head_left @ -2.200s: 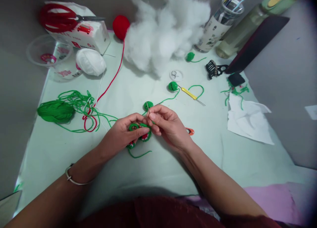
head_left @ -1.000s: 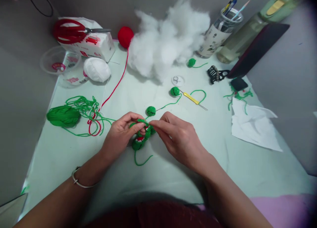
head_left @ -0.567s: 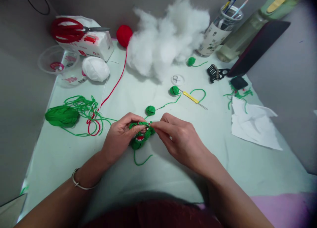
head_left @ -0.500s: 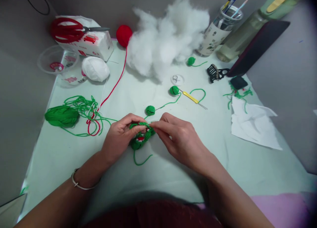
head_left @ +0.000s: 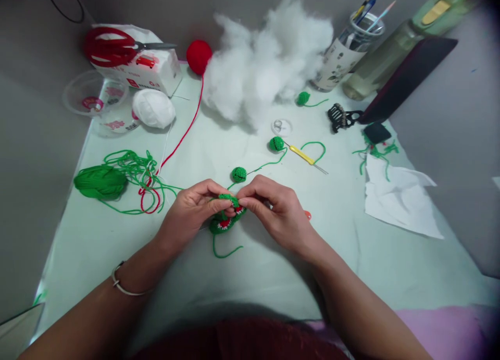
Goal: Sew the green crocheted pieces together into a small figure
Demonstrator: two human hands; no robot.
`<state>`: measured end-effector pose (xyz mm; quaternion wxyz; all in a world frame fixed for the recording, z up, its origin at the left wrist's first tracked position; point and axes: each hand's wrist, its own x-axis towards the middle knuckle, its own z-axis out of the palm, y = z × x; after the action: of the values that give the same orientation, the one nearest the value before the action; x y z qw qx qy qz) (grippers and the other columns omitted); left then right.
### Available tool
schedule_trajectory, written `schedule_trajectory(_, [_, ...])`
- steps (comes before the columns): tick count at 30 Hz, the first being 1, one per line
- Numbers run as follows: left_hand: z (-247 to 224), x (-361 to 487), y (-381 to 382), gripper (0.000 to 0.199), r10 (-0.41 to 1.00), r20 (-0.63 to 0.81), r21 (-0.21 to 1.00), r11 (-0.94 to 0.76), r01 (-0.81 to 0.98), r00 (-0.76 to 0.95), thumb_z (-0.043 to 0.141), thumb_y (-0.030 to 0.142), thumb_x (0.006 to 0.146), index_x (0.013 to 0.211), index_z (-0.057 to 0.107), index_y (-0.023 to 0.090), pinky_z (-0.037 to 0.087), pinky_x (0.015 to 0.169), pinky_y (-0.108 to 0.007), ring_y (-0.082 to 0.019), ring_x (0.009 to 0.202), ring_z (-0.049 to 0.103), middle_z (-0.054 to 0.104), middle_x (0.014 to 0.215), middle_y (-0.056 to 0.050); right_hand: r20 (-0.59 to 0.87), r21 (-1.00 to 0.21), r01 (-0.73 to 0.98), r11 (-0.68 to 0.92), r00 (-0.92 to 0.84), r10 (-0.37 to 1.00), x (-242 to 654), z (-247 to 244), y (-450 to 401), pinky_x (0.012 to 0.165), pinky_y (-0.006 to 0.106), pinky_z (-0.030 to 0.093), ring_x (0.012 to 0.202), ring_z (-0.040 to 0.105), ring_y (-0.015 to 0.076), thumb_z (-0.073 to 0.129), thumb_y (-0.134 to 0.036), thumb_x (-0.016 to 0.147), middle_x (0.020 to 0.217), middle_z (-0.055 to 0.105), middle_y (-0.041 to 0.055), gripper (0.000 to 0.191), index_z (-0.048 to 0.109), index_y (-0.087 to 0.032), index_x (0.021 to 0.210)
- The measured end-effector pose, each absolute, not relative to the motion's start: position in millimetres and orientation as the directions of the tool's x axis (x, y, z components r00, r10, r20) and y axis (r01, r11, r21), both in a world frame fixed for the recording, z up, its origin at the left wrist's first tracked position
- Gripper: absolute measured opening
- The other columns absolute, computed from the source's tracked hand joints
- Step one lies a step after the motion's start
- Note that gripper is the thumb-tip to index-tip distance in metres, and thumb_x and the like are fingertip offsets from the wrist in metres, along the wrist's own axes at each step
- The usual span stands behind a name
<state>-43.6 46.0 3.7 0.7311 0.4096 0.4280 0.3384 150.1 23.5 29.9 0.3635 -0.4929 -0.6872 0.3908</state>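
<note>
My left hand (head_left: pixel 195 209) is closed, thumb and fingers pinching a green crochet piece (head_left: pixel 217 226) with red and white parts. The fingertips of my right hand (head_left: pixel 279 209) pinch the right side of the same piece. A small orange end (head_left: pixel 308 214) shows past my right hand; the rest of it is hidden. Below the piece a loose green yarn tail (head_left: pixel 226 256) curls on the table. Just beyond my hands sits a small green crochet ball (head_left: pixel 239 174), and a second green ball (head_left: pixel 276 144) lies farther back.
A yellow-handled tool (head_left: pixel 301 154) lies behind my right hand. Green yarn (head_left: pixel 100 182), white yarn (head_left: pixel 153 108) and a red yarn ball (head_left: pixel 199 57) are at left, with scissors (head_left: pixel 110 47) on a packet. Stuffing (head_left: pixel 265 63), a pen jar (head_left: pixel 338 63) and a bottle (head_left: pixel 375 63) stand behind.
The crochet piece has turned in my hands, and more red and white shows. My right hand has shifted its grip, and the orange end has come into sight beside it.
</note>
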Motion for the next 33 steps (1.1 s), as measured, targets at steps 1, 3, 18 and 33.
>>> schedule_trajectory(1, [3.7, -43.6, 46.0, 0.011, 0.846, -0.352, 0.891, 0.434, -0.135, 0.401, 0.078, 0.027, 0.082, 0.084, 0.070, 0.020, 0.054, 0.066, -0.020, -0.011, 0.068, 0.068, 0.074, 0.072, 0.001, 0.108, -0.899, 0.390, 0.198, -0.239, 0.965, 149.5, 29.2, 23.2, 0.069, 0.024, 0.044, 0.076, 0.059, 0.0111, 0.062, -0.013, 0.094, 0.081, 0.065, -0.0007, 0.013, 0.069, -0.019, 0.086])
schedule_trajectory(3, [3.3, -43.8, 45.9, 0.011, 0.844, -0.366, 0.889, 0.442, -0.122, 0.392, 0.077, 0.029, 0.083, 0.086, 0.071, 0.020, 0.053, 0.067, -0.020, -0.011, 0.068, 0.068, 0.074, 0.071, 0.001, 0.079, -0.909, 0.384, 0.161, -0.221, 0.972, 150.1, 28.9, 23.4, 0.070, 0.024, 0.045, 0.076, 0.059, 0.0113, 0.063, -0.013, 0.094, 0.081, 0.065, -0.0006, 0.012, 0.070, -0.019, 0.086])
schedule_trajectory(18, [1.1, -38.8, 43.3, 0.019, 0.867, -0.363, 0.910, 0.408, -0.068, 0.340, 0.078, 0.033, 0.080, 0.085, 0.066, 0.017, 0.055, 0.070, -0.025, -0.014, 0.070, 0.070, 0.072, 0.073, 0.000, -0.126, -0.965, 0.248, -0.083, -0.163, 0.979, 142.5, 24.0, 21.1, 0.069, 0.028, 0.047, 0.074, 0.061, 0.0142, 0.059, -0.020, 0.094, 0.080, 0.067, 0.0015, 0.009, 0.064, -0.017, 0.087])
schedule_trajectory(33, [3.4, -41.4, 46.3, 0.017, 0.789, -0.427, 0.843, 0.524, -0.121, 0.441, 0.075, 0.034, 0.084, 0.088, 0.071, 0.019, 0.047, 0.062, -0.019, -0.009, 0.064, 0.059, 0.068, 0.071, 0.002, -0.120, -0.992, -0.012, -0.126, -0.221, 0.968, 144.4, 23.5, 26.6, 0.064, 0.025, 0.046, 0.069, 0.055, 0.0106, 0.064, -0.026, 0.092, 0.075, 0.059, -0.0017, 0.016, 0.064, -0.017, 0.105])
